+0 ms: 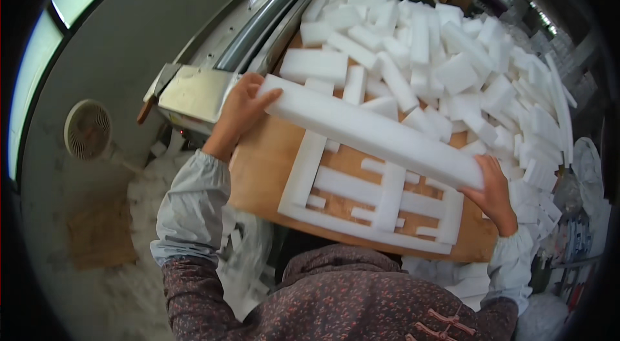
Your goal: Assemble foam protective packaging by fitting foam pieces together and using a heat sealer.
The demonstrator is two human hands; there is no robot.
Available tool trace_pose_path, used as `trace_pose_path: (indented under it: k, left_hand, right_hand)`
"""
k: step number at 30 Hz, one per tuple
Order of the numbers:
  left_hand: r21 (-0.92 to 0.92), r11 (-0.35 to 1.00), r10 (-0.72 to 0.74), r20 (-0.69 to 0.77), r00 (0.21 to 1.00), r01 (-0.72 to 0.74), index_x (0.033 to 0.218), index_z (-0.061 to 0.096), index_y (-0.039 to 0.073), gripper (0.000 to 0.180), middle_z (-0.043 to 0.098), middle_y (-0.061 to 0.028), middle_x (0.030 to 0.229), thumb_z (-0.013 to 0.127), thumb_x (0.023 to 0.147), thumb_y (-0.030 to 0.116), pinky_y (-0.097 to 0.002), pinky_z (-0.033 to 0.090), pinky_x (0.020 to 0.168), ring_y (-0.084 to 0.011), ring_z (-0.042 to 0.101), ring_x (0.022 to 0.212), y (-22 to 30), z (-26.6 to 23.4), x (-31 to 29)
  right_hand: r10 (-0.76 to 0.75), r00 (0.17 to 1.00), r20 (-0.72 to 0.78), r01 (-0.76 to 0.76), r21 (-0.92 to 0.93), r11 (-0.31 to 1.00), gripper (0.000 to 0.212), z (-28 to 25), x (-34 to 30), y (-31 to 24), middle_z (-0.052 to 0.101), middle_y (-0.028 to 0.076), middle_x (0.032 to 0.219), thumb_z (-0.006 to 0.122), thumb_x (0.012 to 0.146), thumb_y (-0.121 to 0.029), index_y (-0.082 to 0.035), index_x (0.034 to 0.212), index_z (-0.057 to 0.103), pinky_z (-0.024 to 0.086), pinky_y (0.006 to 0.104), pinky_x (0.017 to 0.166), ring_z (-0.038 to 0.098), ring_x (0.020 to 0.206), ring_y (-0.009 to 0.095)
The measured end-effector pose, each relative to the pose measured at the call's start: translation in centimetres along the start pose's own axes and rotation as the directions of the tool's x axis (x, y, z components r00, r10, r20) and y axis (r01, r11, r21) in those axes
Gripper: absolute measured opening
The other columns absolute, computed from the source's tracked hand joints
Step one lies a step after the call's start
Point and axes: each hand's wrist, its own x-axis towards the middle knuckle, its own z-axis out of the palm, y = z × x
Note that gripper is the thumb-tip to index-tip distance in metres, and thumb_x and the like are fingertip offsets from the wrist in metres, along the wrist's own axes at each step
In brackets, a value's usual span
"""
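Observation:
A long white foam bar (374, 128) is held up by its two ends, slanting down from left to right above the table. My left hand (243, 110) grips the left end, thumb on the near face. Round the right end my right hand (489, 187) is closed. Beneath the bar, a flat white foam frame (368, 228) with crosspieces lies on the brown tabletop (258, 176). The bar hides the frame's far side in part.
A large heap of white foam blocks (452, 76) covers the far and right table. Left of it stands a metal machine with a grey roller (258, 28). A knife-like tool with a wooden handle (148, 108) rests on its corner. Behind it is a fan (88, 130). Foam scraps litter the floor.

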Motion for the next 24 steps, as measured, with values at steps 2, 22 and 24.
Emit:
trace_pose_path:
  k: [2,22,24]
  left_hand:
    - [-0.039,0.998,-0.043,0.104,0.994,0.047,0.107,0.052,0.002,0.041,0.071,-0.0127,0.093,0.079,0.087,0.026,-0.0291,0.052,0.072,-0.0142,0.066,0.083,0.2,1.5,-4.7]
    - [-0.191,0.899,-0.348,0.238,0.907,0.395,0.107,0.045,0.005,0.037,0.071,-0.0198,0.101,0.076,0.09,0.016,-0.0277,0.052,0.08,-0.0183,0.067,0.095,0.0,6.1,-17.3]
    - [-0.195,0.897,-0.335,0.285,0.898,0.396,0.107,0.045,0.005,0.036,0.071,-0.0191,0.1,0.075,0.09,0.016,-0.0274,0.051,0.079,-0.0177,0.067,0.093,-0.4,7.3,-17.2]
  right_hand:
    - [0.057,0.997,0.059,-0.061,0.054,0.997,0.068,0.1,-4.4,0.1,0.057,0.019,0.109,0.086,0.062,-0.014,0.0,0.12,0.053,0.046,0.0435,0.088,0.055,0.102,0.04]
    - [0.212,0.953,0.216,-0.247,0.151,0.957,0.063,3.7,-14.4,2.1,0.057,0.016,0.105,0.084,0.061,-0.015,-0.004,0.117,0.057,0.043,0.045,0.09,0.053,0.103,0.038]
    - [0.228,0.953,0.198,-0.26,0.155,0.953,0.063,4.2,-15.4,3.1,0.057,0.017,0.106,0.084,0.062,-0.015,-0.004,0.118,0.057,0.043,0.0447,0.09,0.054,0.104,0.039]
